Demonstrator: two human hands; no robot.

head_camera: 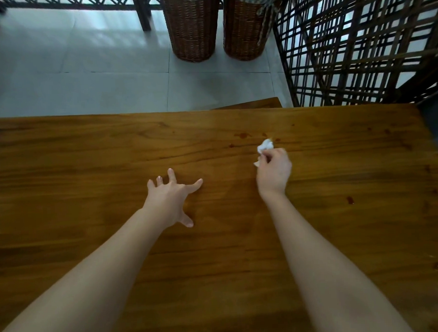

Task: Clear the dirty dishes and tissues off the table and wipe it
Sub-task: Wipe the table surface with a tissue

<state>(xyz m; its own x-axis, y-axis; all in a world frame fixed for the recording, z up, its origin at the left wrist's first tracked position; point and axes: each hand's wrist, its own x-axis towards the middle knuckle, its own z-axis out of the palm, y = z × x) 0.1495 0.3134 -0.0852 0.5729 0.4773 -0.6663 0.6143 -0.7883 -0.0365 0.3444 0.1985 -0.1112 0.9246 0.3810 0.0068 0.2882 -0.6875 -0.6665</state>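
Observation:
My right hand [274, 171] grips a crumpled white tissue [265, 146] and holds it against the brown wooden table [87, 156], right of centre. Small dark red spots [242, 135] lie on the wood just beyond the tissue. More spots [350, 199] dot the table's right side. My left hand [171, 196] rests on the table near the middle, fingers spread and straight, holding nothing.
Two tall wicker baskets [193, 29] stand on the pale tiled floor [83, 71] beyond the table's far edge. A dark lattice screen [358, 46] rises at the far right. The end of a wooden bench [250, 104] shows behind the table edge.

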